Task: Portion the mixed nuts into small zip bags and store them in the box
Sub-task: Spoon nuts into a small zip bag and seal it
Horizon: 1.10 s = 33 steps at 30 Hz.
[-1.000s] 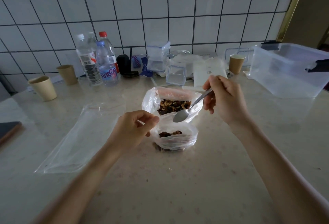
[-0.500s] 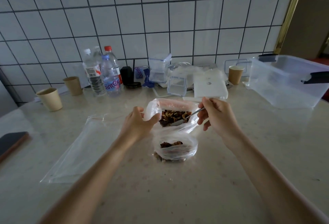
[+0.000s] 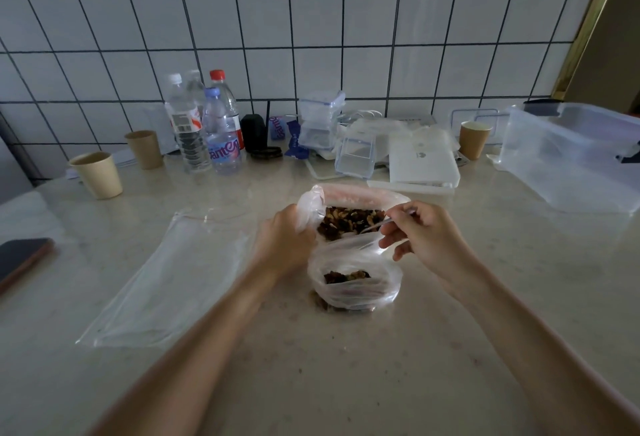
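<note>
A large clear bag of mixed nuts (image 3: 349,222) stands open at the centre of the counter. My left hand (image 3: 285,245) grips the bag's left rim and holds its mouth open. My right hand (image 3: 424,240) holds a metal spoon (image 3: 384,222) whose bowl is dipped into the nuts. Just in front stands a small zip bag (image 3: 355,288), open, with a few nuts at its bottom. An empty flat zip bag (image 3: 166,283) lies to the left. The clear storage box (image 3: 575,155) sits at the far right, with nothing visible inside.
Water bottles (image 3: 204,127), paper cups (image 3: 98,174) (image 3: 474,139), small clear containers (image 3: 320,120) and a white device (image 3: 422,162) line the tiled wall. A phone (image 3: 20,257) lies at the left edge.
My left hand left the small bag's rim and took hold of the large bag's rim. My right hand carried the spoon from above the small bag into the large bag's nuts.
</note>
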{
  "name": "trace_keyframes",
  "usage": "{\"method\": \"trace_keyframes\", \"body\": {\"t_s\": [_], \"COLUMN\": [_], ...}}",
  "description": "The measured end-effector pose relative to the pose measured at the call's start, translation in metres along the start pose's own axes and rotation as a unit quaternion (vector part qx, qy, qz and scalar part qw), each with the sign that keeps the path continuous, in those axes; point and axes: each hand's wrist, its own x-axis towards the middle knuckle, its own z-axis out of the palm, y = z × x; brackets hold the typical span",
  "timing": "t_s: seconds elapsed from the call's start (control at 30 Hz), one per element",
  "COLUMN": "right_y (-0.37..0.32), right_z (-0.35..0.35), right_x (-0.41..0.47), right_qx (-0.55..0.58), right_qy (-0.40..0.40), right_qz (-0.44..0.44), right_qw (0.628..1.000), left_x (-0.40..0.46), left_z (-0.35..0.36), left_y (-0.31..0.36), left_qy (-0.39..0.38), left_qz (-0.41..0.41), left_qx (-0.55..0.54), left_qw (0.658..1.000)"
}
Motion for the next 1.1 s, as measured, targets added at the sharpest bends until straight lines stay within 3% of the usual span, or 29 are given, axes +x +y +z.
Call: {"method": "trace_keyframes", "body": {"t_s": [0.13,0.33,0.6,0.93,1.1], "right_y": [0.000,0.002,-0.002,-0.010,-0.013], "right_z": [0.000,0.011,0.013,-0.001,-0.005], "right_x": [0.002,-0.003,-0.006,-0.003,-0.003], "right_qx": [0.020,0.032,0.082,0.074,0.133], "right_qy": [0.036,0.023,0.001,0.028,0.033], "right_qz": [-0.011,-0.009,0.039,0.025,0.057], "right_qw": [0.999,0.999,0.996,0.997,0.989], "left_x": [-0.002,-0.005,-0.007,-0.005,-0.005], "left_z": [-0.001,0.002,0.001,0.002,0.000], "left_y": [0.003,0.011,0.013,0.012,0.010], "left_qy": [-0.006,0.001,-0.008,0.007,0.008], "left_qz": [0.007,0.029,0.012,-0.025,-0.022], "left_qx": [-0.037,-0.036,-0.086,-0.103,-0.112], "left_qw": [0.999,0.999,0.996,0.994,0.993]}}
